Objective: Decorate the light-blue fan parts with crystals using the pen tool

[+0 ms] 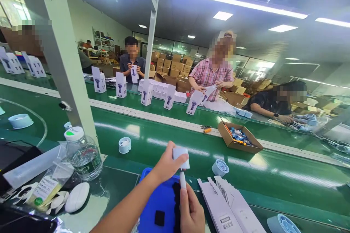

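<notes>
My left hand (165,165) is closed round a pale blue-white plastic part (181,154), held up over a blue tray (157,196). Just below it, my right hand (191,209) pinches a slim white piece (182,180) whose top end meets or nearly meets the part's underside. What exactly that piece is, I cannot make out. In the tray lies a small black square (159,218), with a dark ragged strip (177,204) along its right side. Flat printed cartons (229,211) lie to the right of my right hand.
Light blue round housings (220,168) sit on the green conveyor (153,138). A water bottle (84,156), a white oval case (77,197) and a metal post (65,58) stand left. Beyond are a cardboard tray (240,140), upright printed boxes (121,85) and several co-workers.
</notes>
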Motion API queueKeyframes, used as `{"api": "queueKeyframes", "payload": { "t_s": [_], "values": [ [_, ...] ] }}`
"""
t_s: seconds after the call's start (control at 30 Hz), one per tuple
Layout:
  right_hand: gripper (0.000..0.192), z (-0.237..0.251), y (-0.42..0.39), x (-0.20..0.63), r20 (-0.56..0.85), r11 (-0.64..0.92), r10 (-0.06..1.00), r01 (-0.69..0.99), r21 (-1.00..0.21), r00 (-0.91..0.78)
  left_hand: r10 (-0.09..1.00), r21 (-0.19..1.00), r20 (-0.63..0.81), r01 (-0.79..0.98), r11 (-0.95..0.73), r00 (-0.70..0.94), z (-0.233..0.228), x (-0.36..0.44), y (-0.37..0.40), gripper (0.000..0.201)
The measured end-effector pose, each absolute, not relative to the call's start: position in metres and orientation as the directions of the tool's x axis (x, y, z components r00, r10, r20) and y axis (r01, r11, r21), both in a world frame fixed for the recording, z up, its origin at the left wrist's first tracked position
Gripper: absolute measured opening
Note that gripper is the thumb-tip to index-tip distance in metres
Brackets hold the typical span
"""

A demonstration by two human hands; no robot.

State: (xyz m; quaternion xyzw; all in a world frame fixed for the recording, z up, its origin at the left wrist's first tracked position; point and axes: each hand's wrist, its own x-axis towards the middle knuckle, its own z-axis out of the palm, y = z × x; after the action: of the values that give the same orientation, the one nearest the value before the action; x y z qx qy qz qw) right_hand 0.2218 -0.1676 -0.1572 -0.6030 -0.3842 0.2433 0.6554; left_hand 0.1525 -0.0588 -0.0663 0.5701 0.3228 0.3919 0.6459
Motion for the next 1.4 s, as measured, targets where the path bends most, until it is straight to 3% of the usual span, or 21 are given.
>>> {"api": "queueKeyframes", "payload": {
  "t_s": [0.07,0.13,0.23,0.33,0.43,0.53,0.8,1.0,1.1,1.2,1.3,1.4],
  "values": [
    [0.043,-0.155,-0.169,0.223,0.211,0.123,0.797,0.190,-0.974,0.566,0.925,0.999,0.043,-0.029,-0.034,0.377,-0.066,0.136,-0.045,0.048],
    [0.042,-0.152,-0.169,0.221,0.180,0.090,0.829,0.191,-0.977,0.529,0.946,0.970,0.059,0.207,-0.131,0.320,-0.070,0.118,-0.031,0.052],
    [0.029,-0.149,-0.167,0.218,0.173,0.092,0.865,0.189,-0.978,0.470,0.941,0.780,0.108,0.559,-0.281,0.322,-0.083,0.098,-0.014,0.037],
    [0.026,-0.151,-0.162,0.215,0.182,0.144,0.897,0.124,-0.982,0.402,0.925,0.614,0.082,0.713,-0.339,0.370,-0.100,0.093,-0.007,0.039],
    [0.028,-0.157,-0.159,0.213,0.143,0.142,0.941,0.027,-0.990,0.308,0.905,0.632,-0.006,0.703,-0.326,0.425,-0.104,0.092,-0.005,0.058],
    [0.031,-0.162,-0.159,0.211,0.083,0.086,0.973,-0.006,-0.996,0.217,0.911,0.693,0.035,0.647,-0.318,0.411,-0.095,0.082,-0.001,0.053],
    [0.035,-0.169,-0.159,0.214,0.028,0.027,0.987,0.004,-1.000,0.160,0.989,0.589,0.146,0.799,-0.116,0.036,-0.092,0.051,0.017,0.042],
    [0.037,-0.174,-0.159,0.213,0.006,0.003,0.983,0.014,-1.000,0.181,0.993,0.539,0.107,0.842,-0.024,-0.040,-0.095,0.055,0.016,0.040],
    [0.036,-0.167,-0.161,0.207,0.066,0.044,0.945,0.075,-0.996,0.321,0.992,0.530,0.100,0.848,0.008,-0.072,-0.097,0.057,0.015,0.038],
    [0.034,-0.158,-0.161,0.210,0.138,0.086,0.944,0.181,-0.980,0.298,0.993,0.541,0.087,0.841,0.025,-0.085,-0.102,0.057,0.016,0.039],
    [0.034,-0.155,-0.160,0.225,0.192,0.096,0.937,0.312,-0.945,0.292,0.996,0.581,-0.061,0.809,0.085,-0.061,-0.112,0.053,0.018,0.046],
    [0.039,-0.158,-0.157,0.240,0.239,0.078,0.890,0.388,-0.918,0.389,0.989,0.615,-0.144,0.782,0.104,-0.018,-0.119,0.048,0.022,0.053]
  ]
}}
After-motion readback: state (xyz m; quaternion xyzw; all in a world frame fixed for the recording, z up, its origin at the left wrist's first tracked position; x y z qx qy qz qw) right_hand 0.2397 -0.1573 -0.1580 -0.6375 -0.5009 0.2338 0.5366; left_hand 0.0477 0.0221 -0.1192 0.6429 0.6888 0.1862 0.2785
